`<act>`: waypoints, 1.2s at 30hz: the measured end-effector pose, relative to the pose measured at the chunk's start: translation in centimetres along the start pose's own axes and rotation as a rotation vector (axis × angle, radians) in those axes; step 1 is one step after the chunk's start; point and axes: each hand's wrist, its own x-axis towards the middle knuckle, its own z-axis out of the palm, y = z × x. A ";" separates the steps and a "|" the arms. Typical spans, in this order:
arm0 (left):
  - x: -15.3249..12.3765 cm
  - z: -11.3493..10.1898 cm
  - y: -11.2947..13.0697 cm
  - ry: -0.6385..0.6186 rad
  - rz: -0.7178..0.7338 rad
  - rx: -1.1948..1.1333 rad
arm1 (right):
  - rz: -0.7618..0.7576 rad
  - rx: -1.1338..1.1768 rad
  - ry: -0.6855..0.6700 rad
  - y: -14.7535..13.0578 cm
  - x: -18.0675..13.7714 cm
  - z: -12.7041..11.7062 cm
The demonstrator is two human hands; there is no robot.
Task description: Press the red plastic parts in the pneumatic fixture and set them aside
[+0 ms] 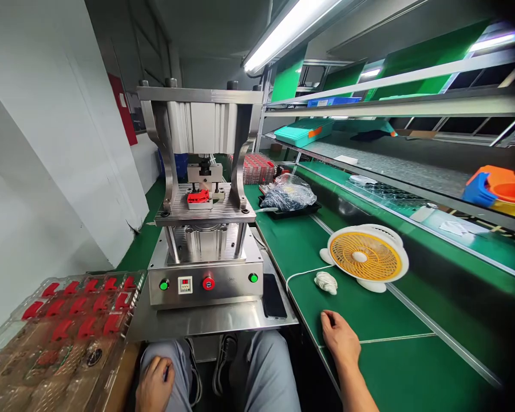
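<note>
My left hand (155,382) rests on my left knee with its fingers curled in and nothing visible in them. A small dark gap shows beside its thumb. On the green bench top (395,366) to the right lies my right hand (340,339), loosely closed, with no object showing in it. Just beyond it are a crumpled white bundle (326,282) and a white fan with a yellow grille (364,257). In front of me stands a metal press (206,274). A red plastic part (198,197) sits in its fixture under the press head.
Clear plastic trays (64,309) with several red parts lie at the left. A black phone (274,296) rests beside the press base. Farther back are a plastic-wrapped bundle (287,193) on a black tray and stacked red parts (255,167). Shelves (395,109) line the right.
</note>
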 end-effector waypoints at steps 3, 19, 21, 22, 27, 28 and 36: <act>-0.1 -0.4 0.3 0.005 -0.053 -0.033 | 0.005 0.004 -0.005 -0.1 -0.1 -0.1; 17.7 -27.1 25.2 0.524 0.683 -0.305 | -0.071 0.091 -0.013 0.7 -0.4 -0.2; 21.0 -29.2 27.9 0.510 0.688 -0.175 | -0.073 0.115 -0.015 0.8 -0.5 -0.2; 22.4 -30.0 29.0 0.497 0.667 -0.099 | -0.076 0.132 -0.013 0.9 -0.4 -0.1; 26.9 -32.3 31.4 0.385 0.553 0.211 | -0.062 0.215 0.003 1.3 -0.2 0.1; 27.4 -32.6 31.6 0.362 0.545 0.241 | -0.055 0.219 -0.005 1.3 -0.1 0.0; 27.5 -33.9 33.2 0.178 0.435 0.272 | -0.052 0.162 -0.066 0.8 0.1 -0.2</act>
